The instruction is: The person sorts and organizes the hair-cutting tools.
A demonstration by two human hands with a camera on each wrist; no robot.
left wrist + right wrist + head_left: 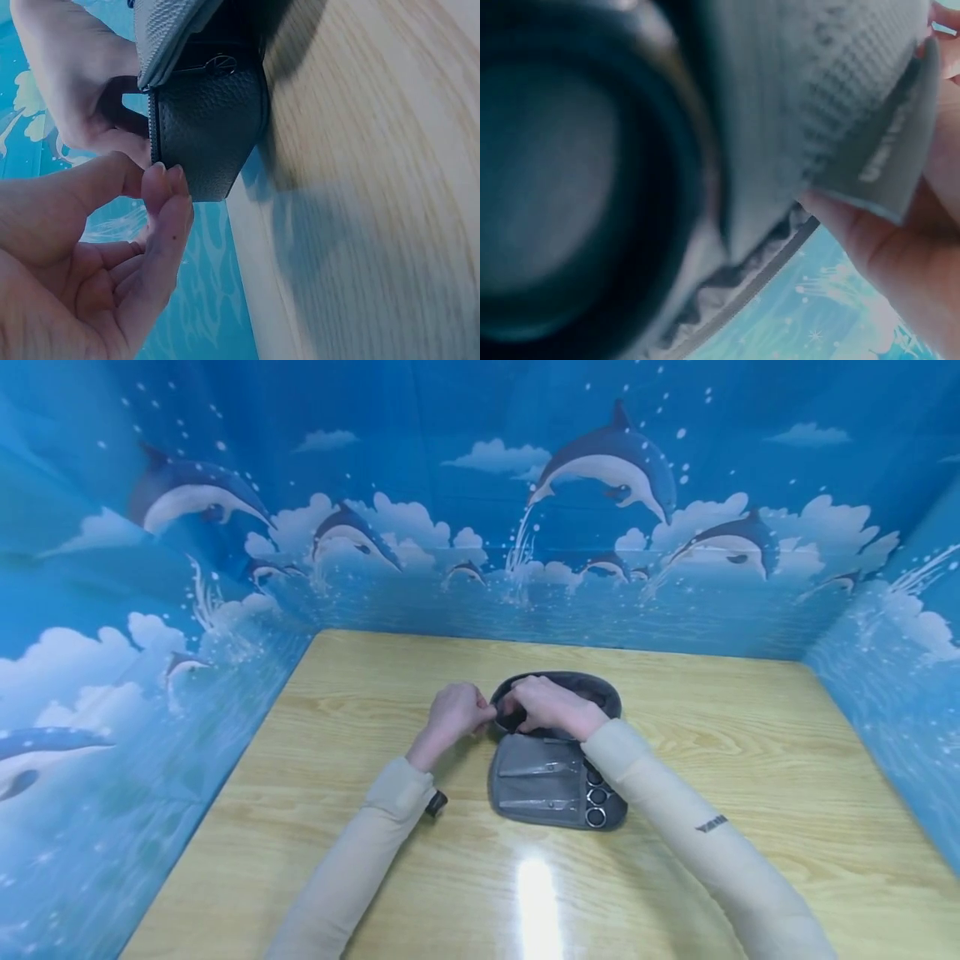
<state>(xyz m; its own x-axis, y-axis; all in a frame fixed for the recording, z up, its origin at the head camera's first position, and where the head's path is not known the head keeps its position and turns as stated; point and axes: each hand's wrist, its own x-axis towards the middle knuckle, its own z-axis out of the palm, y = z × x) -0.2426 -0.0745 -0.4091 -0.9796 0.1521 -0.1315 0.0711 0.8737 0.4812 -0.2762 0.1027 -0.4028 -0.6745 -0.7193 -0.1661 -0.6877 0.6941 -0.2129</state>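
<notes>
A dark grey zippered case (555,678) lies unfolded, its textured side wall (210,112) facing the left wrist camera. With thumb and fingertips, my left hand (456,710) pinches the zipped rim at the case's left end. My right hand (551,703) reaches over that rim from above, fingers bent down into the deep half. A grey printed tag (885,150) on the inner fabric overlaps my right hand in the right wrist view. Those right fingertips are partly hidden, so I cannot tell whether they hold anything.
Toward me lies the case's flat half (536,785), with pockets under clear strips and several metal-rimmed rings (596,817) along its right side. A black device (436,803) is at my left cuff. Dolphin-printed curtains (480,602) border the wooden table (750,760).
</notes>
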